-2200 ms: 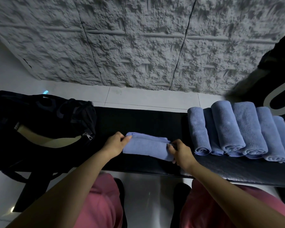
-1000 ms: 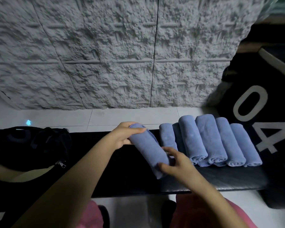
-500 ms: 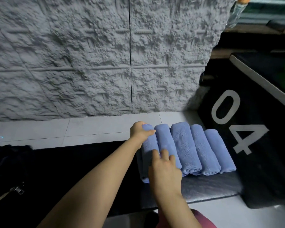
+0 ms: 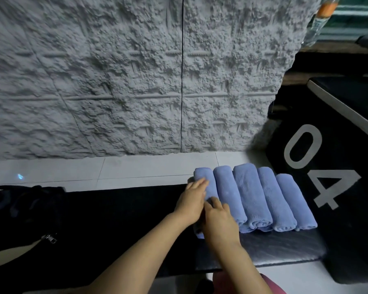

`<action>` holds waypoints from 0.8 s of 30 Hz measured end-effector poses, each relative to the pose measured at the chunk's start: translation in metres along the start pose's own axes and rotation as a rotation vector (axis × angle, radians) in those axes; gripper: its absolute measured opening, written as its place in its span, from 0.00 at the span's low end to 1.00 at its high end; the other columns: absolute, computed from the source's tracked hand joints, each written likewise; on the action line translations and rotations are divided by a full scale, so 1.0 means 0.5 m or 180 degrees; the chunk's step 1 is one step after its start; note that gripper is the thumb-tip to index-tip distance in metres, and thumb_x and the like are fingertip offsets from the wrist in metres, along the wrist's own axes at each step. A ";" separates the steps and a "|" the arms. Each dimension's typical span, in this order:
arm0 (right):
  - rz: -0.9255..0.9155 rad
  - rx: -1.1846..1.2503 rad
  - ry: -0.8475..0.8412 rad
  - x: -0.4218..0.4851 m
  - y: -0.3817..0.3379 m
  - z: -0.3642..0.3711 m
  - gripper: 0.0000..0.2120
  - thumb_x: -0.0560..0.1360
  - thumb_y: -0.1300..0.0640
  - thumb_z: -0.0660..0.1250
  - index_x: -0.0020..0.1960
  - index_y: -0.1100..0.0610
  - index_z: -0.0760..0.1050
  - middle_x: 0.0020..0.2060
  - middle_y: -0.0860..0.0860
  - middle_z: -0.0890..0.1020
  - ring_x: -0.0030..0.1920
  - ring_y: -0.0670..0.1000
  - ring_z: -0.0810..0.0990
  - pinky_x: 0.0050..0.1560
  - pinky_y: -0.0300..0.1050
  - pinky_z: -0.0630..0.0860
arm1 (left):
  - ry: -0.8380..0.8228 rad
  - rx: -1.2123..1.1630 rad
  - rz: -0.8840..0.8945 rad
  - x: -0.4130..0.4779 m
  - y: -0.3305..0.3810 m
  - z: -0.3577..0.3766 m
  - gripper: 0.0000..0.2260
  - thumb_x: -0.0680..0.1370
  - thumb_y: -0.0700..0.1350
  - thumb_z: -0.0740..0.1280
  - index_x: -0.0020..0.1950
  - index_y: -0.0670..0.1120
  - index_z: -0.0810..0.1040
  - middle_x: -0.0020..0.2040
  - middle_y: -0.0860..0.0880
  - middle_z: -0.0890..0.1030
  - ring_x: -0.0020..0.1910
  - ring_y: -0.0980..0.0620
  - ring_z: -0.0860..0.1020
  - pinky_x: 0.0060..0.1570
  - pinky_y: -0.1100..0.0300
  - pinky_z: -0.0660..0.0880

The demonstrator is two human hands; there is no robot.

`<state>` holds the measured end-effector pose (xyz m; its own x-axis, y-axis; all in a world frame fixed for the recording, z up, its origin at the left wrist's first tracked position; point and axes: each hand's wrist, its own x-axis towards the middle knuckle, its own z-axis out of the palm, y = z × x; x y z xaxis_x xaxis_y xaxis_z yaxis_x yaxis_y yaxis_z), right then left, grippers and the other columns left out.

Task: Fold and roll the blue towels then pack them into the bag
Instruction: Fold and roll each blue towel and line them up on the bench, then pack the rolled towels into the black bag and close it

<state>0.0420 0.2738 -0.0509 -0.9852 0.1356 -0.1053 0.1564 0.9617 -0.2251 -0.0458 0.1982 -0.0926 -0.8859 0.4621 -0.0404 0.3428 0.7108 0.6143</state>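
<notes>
Several rolled blue towels [image 4: 261, 198] lie side by side on the right end of the black bench [image 4: 115, 219]. The leftmost rolled towel [image 4: 202, 177] sits against that row. My left hand [image 4: 191, 201] rests flat on its left side with the fingers stretched over it. My right hand [image 4: 219, 222] presses on its near half and hides most of that end. The black bag [image 4: 19, 211] lies at the bench's left end, its zipper pull [image 4: 49, 238] hanging at an open mouth with a pale lining.
A black box marked "04" [image 4: 327, 166] stands just right of the towel row. A rough grey wall [image 4: 136, 81] rises behind a strip of white floor tiles [image 4: 115, 170]. A bottle with an orange band [image 4: 322, 15] shows at top right.
The rolled towel went from the bench's middle to the left end of the row. Both hands now rest on it there, and the view has swung right, pushing the bag to the edge.
</notes>
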 end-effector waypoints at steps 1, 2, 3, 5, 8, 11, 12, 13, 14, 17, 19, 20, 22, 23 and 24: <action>0.0004 -0.0021 -0.0002 -0.001 0.000 -0.002 0.21 0.78 0.58 0.58 0.70 0.51 0.64 0.66 0.49 0.67 0.60 0.52 0.68 0.41 0.44 0.66 | -0.0198 0.0063 0.0016 0.002 -0.003 -0.007 0.21 0.81 0.38 0.55 0.74 0.42 0.61 0.76 0.47 0.58 0.73 0.49 0.60 0.70 0.63 0.54; -0.0015 -0.0057 0.0007 -0.001 0.001 -0.002 0.21 0.78 0.58 0.58 0.71 0.51 0.63 0.67 0.49 0.66 0.61 0.53 0.67 0.43 0.44 0.67 | -0.0377 0.0123 0.0006 0.004 -0.005 -0.015 0.22 0.81 0.38 0.56 0.75 0.43 0.58 0.77 0.48 0.56 0.74 0.49 0.58 0.72 0.62 0.53; 0.0001 -0.0125 -0.0010 -0.003 0.000 -0.002 0.22 0.78 0.57 0.59 0.71 0.51 0.63 0.68 0.49 0.64 0.62 0.53 0.67 0.46 0.45 0.69 | -0.0524 0.0179 -0.0015 0.004 -0.007 -0.023 0.23 0.81 0.39 0.56 0.76 0.44 0.57 0.77 0.48 0.54 0.75 0.49 0.56 0.72 0.60 0.53; 0.0011 -0.0213 0.0053 -0.007 -0.002 0.001 0.21 0.76 0.55 0.62 0.69 0.51 0.66 0.68 0.50 0.66 0.62 0.56 0.68 0.50 0.48 0.72 | -0.0611 0.0306 -0.0119 -0.008 -0.009 -0.047 0.24 0.80 0.42 0.58 0.76 0.47 0.58 0.77 0.49 0.56 0.74 0.47 0.58 0.72 0.55 0.57; -0.0195 -0.0343 0.0285 -0.007 -0.015 -0.001 0.17 0.67 0.50 0.73 0.55 0.50 0.78 0.57 0.53 0.78 0.50 0.59 0.77 0.40 0.50 0.76 | -0.0087 0.0478 -0.0318 -0.049 -0.020 -0.113 0.21 0.80 0.46 0.59 0.73 0.52 0.63 0.73 0.52 0.65 0.70 0.47 0.65 0.68 0.53 0.64; -0.0648 -0.0369 0.0509 -0.009 -0.051 -0.008 0.19 0.68 0.41 0.67 0.54 0.49 0.79 0.52 0.49 0.81 0.48 0.56 0.80 0.39 0.48 0.77 | 0.0466 0.0657 -0.0467 -0.124 -0.058 -0.205 0.19 0.80 0.48 0.58 0.72 0.54 0.65 0.70 0.54 0.68 0.67 0.50 0.66 0.65 0.54 0.65; -0.0800 -0.0326 0.0549 -0.012 -0.076 -0.016 0.20 0.69 0.39 0.62 0.54 0.49 0.79 0.51 0.47 0.82 0.47 0.54 0.81 0.39 0.47 0.78 | 0.0571 0.0675 -0.0525 -0.156 -0.077 -0.236 0.19 0.80 0.48 0.58 0.71 0.54 0.64 0.69 0.55 0.68 0.67 0.51 0.66 0.65 0.55 0.64; -0.0962 -0.0282 0.0573 -0.013 -0.104 -0.021 0.21 0.70 0.38 0.58 0.54 0.49 0.80 0.49 0.46 0.82 0.46 0.52 0.81 0.39 0.46 0.78 | 0.0659 0.0714 -0.0596 -0.189 -0.097 -0.269 0.18 0.81 0.49 0.58 0.71 0.55 0.64 0.69 0.55 0.68 0.67 0.52 0.66 0.65 0.55 0.63; -0.1114 -0.0271 0.0589 -0.013 -0.135 -0.025 0.22 0.70 0.38 0.56 0.53 0.48 0.80 0.46 0.45 0.83 0.44 0.51 0.81 0.38 0.46 0.78 | 0.0738 0.0779 -0.0676 -0.222 -0.119 -0.301 0.18 0.81 0.50 0.57 0.71 0.55 0.64 0.69 0.56 0.69 0.67 0.52 0.66 0.65 0.56 0.62; -0.1481 -0.0298 0.0595 -0.011 -0.254 -0.026 0.22 0.70 0.37 0.55 0.50 0.47 0.81 0.41 0.44 0.83 0.42 0.50 0.81 0.37 0.46 0.78 | 0.0964 0.0939 -0.0994 -0.328 -0.195 -0.392 0.18 0.81 0.51 0.57 0.71 0.56 0.64 0.68 0.58 0.69 0.67 0.53 0.66 0.65 0.56 0.62; -0.1764 -0.0285 0.0661 -0.007 -0.344 -0.015 0.21 0.70 0.37 0.54 0.49 0.47 0.80 0.40 0.43 0.82 0.41 0.50 0.81 0.37 0.45 0.78 | 0.1149 0.1016 -0.1213 -0.400 -0.255 -0.446 0.18 0.80 0.51 0.58 0.70 0.56 0.65 0.68 0.58 0.69 0.66 0.53 0.66 0.65 0.56 0.62; -0.1912 -0.0267 0.0667 -0.008 -0.391 -0.009 0.20 0.71 0.37 0.54 0.49 0.46 0.79 0.39 0.43 0.82 0.41 0.50 0.81 0.37 0.45 0.78 | 0.1272 0.1063 -0.1293 -0.435 -0.286 -0.470 0.18 0.80 0.51 0.59 0.70 0.56 0.66 0.67 0.58 0.70 0.66 0.53 0.67 0.65 0.56 0.62; -0.2193 -0.0231 0.0704 -0.012 -0.485 0.009 0.20 0.70 0.37 0.55 0.48 0.46 0.79 0.38 0.43 0.82 0.40 0.49 0.80 0.37 0.44 0.77 | 0.1495 0.1138 -0.1467 -0.500 -0.351 -0.520 0.18 0.79 0.50 0.61 0.69 0.56 0.68 0.67 0.57 0.71 0.65 0.52 0.68 0.63 0.55 0.63; -0.2311 -0.0223 0.0721 -0.014 -0.530 0.019 0.20 0.70 0.37 0.55 0.48 0.45 0.79 0.38 0.42 0.82 0.39 0.48 0.80 0.37 0.43 0.77 | 0.1556 0.1192 -0.1595 -0.530 -0.384 -0.544 0.18 0.78 0.50 0.62 0.69 0.56 0.69 0.67 0.56 0.71 0.66 0.51 0.67 0.64 0.54 0.63; -0.2409 -0.0218 0.0713 -0.018 -0.573 0.029 0.20 0.69 0.36 0.55 0.49 0.45 0.79 0.38 0.42 0.81 0.39 0.48 0.80 0.37 0.43 0.77 | 0.1593 0.1285 -0.1745 -0.558 -0.418 -0.567 0.18 0.78 0.51 0.62 0.69 0.56 0.69 0.69 0.55 0.69 0.68 0.51 0.65 0.65 0.53 0.62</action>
<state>0.0069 -0.0064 0.0004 -0.8140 -0.5235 0.2518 -0.5593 0.8233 -0.0967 0.0410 -0.2294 0.0135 -0.9608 -0.2254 0.1616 -0.1751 0.9448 0.2768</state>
